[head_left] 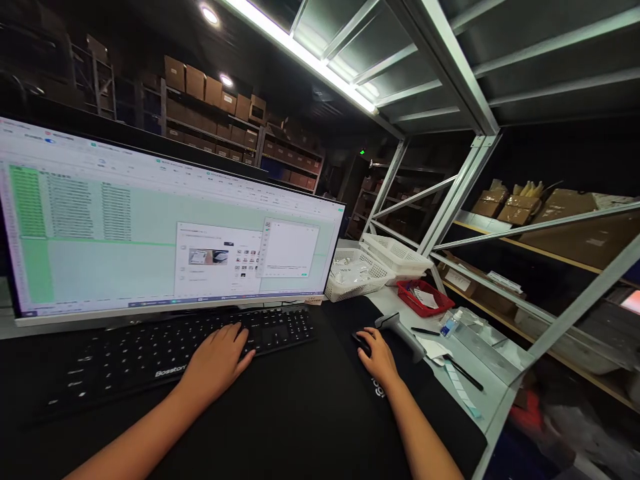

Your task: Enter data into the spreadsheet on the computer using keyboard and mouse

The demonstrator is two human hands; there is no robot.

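Note:
My left hand (220, 352) rests on the right-hand part of a black keyboard (135, 353), fingers lying over the keys and thumb out to the side. It holds nothing. Over a black computer mouse (361, 342) curls my right hand (379, 359), covering most of it. The mouse sits on a large black desk mat (280, 420). Behind the keyboard stands a wide monitor (150, 207) with a green-tinted spreadsheet and two white windows open on it. A grey handheld barcode scanner (403, 335) lies just right of the mouse.
White plastic baskets (353, 290) with bagged items and a red basket (423, 303) with papers stand at the back right. A black pen (465, 373), paper strips and a small bottle (451, 322) lie near the right edge. Metal shelving (465, 173) with cardboard boxes rises beyond.

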